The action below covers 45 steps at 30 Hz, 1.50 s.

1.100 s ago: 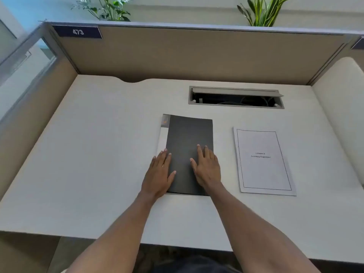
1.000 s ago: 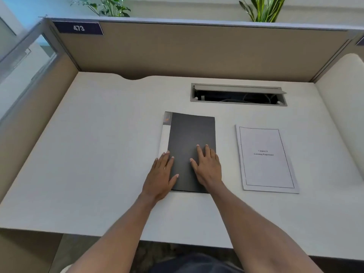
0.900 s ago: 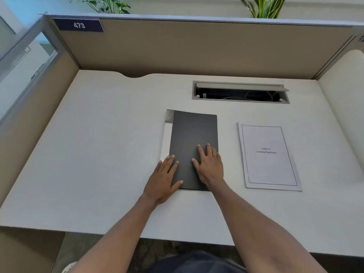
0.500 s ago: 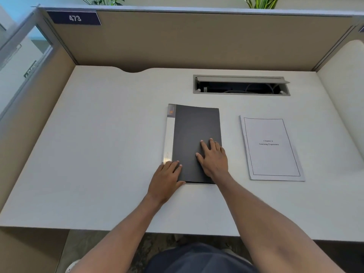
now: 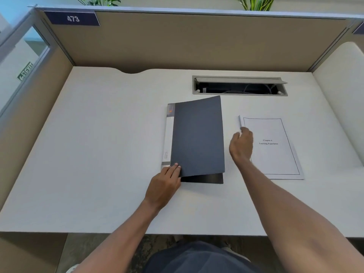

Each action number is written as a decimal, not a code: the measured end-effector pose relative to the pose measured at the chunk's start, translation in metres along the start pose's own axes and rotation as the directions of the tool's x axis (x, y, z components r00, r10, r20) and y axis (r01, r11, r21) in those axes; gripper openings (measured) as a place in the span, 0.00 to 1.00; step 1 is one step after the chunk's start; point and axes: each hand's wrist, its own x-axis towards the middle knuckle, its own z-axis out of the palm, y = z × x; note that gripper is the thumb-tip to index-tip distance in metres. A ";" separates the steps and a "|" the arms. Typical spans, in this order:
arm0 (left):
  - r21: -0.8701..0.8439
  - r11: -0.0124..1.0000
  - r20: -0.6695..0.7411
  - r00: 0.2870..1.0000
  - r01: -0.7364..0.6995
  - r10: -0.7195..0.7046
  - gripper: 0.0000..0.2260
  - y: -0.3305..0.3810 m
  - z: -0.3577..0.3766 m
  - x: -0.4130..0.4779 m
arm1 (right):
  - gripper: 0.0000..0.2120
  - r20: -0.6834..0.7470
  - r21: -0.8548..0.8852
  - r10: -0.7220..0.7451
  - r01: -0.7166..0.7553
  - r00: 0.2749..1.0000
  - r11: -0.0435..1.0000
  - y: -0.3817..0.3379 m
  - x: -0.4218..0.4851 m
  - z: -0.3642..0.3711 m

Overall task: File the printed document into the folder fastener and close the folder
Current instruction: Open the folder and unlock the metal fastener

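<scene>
While the folder [image 5: 167, 138] lies with its cover [image 5: 197, 138] half lifted, your left hand [image 5: 163, 186] presses flat on its near spine corner. Right hand [image 5: 241, 144] curls at the document [image 5: 275, 154] edge, just right of the folder; grip unclear from the head view. Unheld, the cover may flop shut.

A beige partition [image 5: 197, 40] backs the white table [image 5: 98, 154]. Its top-left corner carries a blue label [image 5: 72, 18] reading 473. In front of it lies an open cable slot [image 5: 239, 86], and behind it stand plants [image 5: 256, 2].

dark grey folder [image 5: 198, 134] with white spine strip, white document [image 5: 275, 152] with thin black border, off-white counter [image 5: 98, 154], tan partition [image 5: 197, 40]
</scene>
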 end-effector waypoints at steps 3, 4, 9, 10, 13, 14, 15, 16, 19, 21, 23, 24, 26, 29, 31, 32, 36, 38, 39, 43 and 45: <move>-0.108 0.992 -0.046 0.996 0.071 -0.076 0.17 0.005 -0.011 0.002 | 0.19 0.206 -0.035 -0.124 0.134 0.971 0.990 -0.007 -0.026 0.019; -0.164 0.980 -0.048 0.992 0.109 -0.119 0.18 0.006 -0.015 0.003 | 0.19 0.296 -0.029 -0.158 0.174 0.942 0.984 -0.013 -0.038 0.025; -0.432 0.833 0.018 0.927 0.345 -0.375 0.24 0.006 -0.031 0.000 | 0.36 0.600 -0.192 -0.302 0.500 0.741 0.845 -0.031 -0.092 0.070; -0.468 0.803 0.025 0.914 0.369 -0.405 0.24 0.006 -0.033 -0.002 | 0.40 0.619 -0.257 -0.330 0.580 0.713 0.773 -0.030 -0.098 0.079; -0.530 0.733 0.008 0.866 0.427 -0.499 0.21 0.006 -0.048 -0.003 | 0.44 0.672 -0.367 -0.289 0.646 0.682 0.670 -0.031 -0.107 0.090; -0.539 0.717 -0.013 0.847 0.441 -0.531 0.21 0.005 -0.055 -0.003 | 0.44 0.678 -0.390 -0.275 0.651 0.681 0.651 -0.030 -0.108 0.092; -0.551 0.704 -0.044 0.827 0.448 -0.561 0.20 0.004 -0.063 -0.001 | 0.44 0.682 -0.403 -0.262 0.650 0.683 0.644 -0.030 -0.108 0.093; -0.569 0.688 -0.078 0.803 0.451 -0.591 0.20 0.002 -0.072 0.002 | 0.44 0.683 -0.403 -0.256 0.646 0.684 0.649 -0.030 -0.107 0.093; -0.650 0.628 -0.185 0.713 0.427 -0.677 0.20 -0.005 -0.103 0.016 | 0.45 0.688 -0.405 -0.238 0.634 0.686 0.659 -0.031 -0.103 0.092; -0.664 0.614 -0.256 0.642 0.426 -0.723 0.20 -0.013 -0.124 0.024 | 0.44 0.684 -0.410 -0.239 0.633 0.690 0.657 -0.031 -0.101 0.091; -0.651 0.594 -0.287 0.571 0.473 -0.769 0.22 -0.025 -0.140 0.029 | 0.44 0.681 -0.417 -0.233 0.629 0.694 0.656 -0.031 -0.102 0.091; -0.646 0.576 -0.283 0.545 0.500 -0.790 0.23 -0.033 -0.145 0.030 | 0.44 0.681 -0.419 -0.231 0.628 0.695 0.656 -0.032 -0.102 0.091; -0.603 0.569 -0.260 0.536 0.559 -0.803 0.22 -0.049 -0.151 0.027 | 0.44 0.677 -0.424 -0.229 0.626 0.699 0.655 -0.034 -0.103 0.091; -0.442 0.597 -0.224 0.562 0.670 -0.796 0.22 -0.071 -0.155 0.022 | 0.44 0.676 -0.428 -0.223 0.621 0.702 0.657 -0.035 -0.103 0.091; -0.335 0.598 -0.204 0.564 0.728 -0.800 0.24 -0.081 -0.156 0.022 | 0.44 0.679 -0.433 -0.214 0.618 0.703 0.657 -0.035 -0.103 0.091; -0.293 0.594 -0.191 0.562 0.750 -0.804 0.25 -0.085 -0.155 0.021 | 0.44 0.679 -0.434 -0.212 0.617 0.703 0.656 -0.035 -0.103 0.091; -0.157 0.599 -0.152 0.580 0.786 -0.801 0.25 -0.098 -0.142 0.020 | 0.44 0.679 -0.432 -0.212 0.616 0.703 0.659 -0.034 -0.103 0.091; -0.062 0.601 -0.131 0.591 0.797 -0.796 0.25 -0.103 -0.132 0.021 | 0.44 0.678 -0.432 -0.215 0.617 0.703 0.657 -0.033 -0.103 0.091; -0.010 0.596 -0.116 0.591 0.803 -0.798 0.25 -0.105 -0.126 0.021 | 0.44 0.677 -0.433 -0.217 0.618 0.704 0.656 -0.033 -0.103 0.091; 0.124 0.545 -0.062 0.555 0.829 -0.829 0.32 -0.113 -0.101 0.020 | 0.44 0.677 -0.438 -0.223 0.628 0.701 0.643 -0.033 -0.104 0.092; 0.144 0.519 -0.037 0.529 0.842 -0.848 0.36 -0.118 -0.087 0.018 | 0.44 0.679 -0.446 -0.223 0.634 0.699 0.632 -0.034 -0.105 0.092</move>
